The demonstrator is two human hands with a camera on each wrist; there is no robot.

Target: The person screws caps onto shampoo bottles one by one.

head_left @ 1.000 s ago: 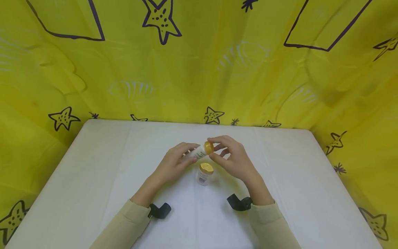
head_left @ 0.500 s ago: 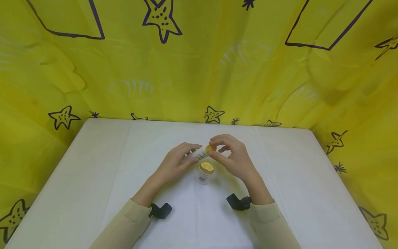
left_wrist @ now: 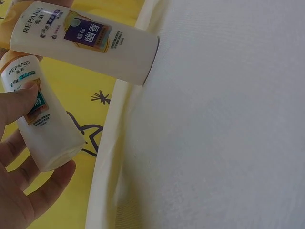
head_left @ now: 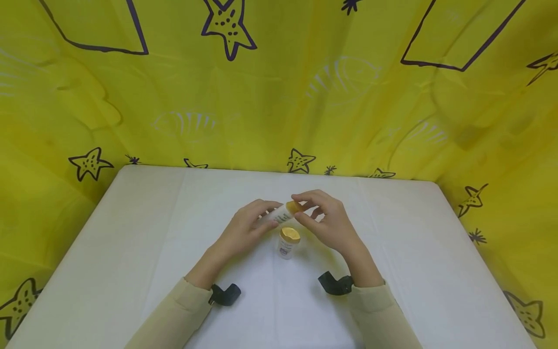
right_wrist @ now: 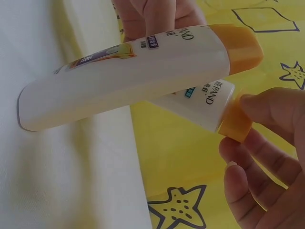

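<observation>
My left hand (head_left: 247, 225) grips a white bottle (left_wrist: 50, 119) marked REPAND, its thumb across the label and fingers behind. The bottle is tilted, its orange-gold cap (head_left: 294, 207) pointing up and to the right. At that cap my right hand (head_left: 324, 218) pinches with thumb and fingertips; in the right wrist view the cap (right_wrist: 236, 117) sits at the bottle's top end. A second REPAND bottle (head_left: 285, 248), white with a gold cap and a purple label, stands upright on the table just below both hands. In the wrist views it overlaps the held bottle.
A white cloth covers the table (head_left: 131, 242). Behind and at the sides hangs a yellow curtain (head_left: 270, 97) with starfish and fish drawings. Black wrist cameras (head_left: 225, 294) are strapped at both sleeves.
Half a second ago the cap looked rounder and angled to the bottle; now it lines up with the bottle's top. My right fingers have shifted slightly; the left hand and standing bottle stay put.
</observation>
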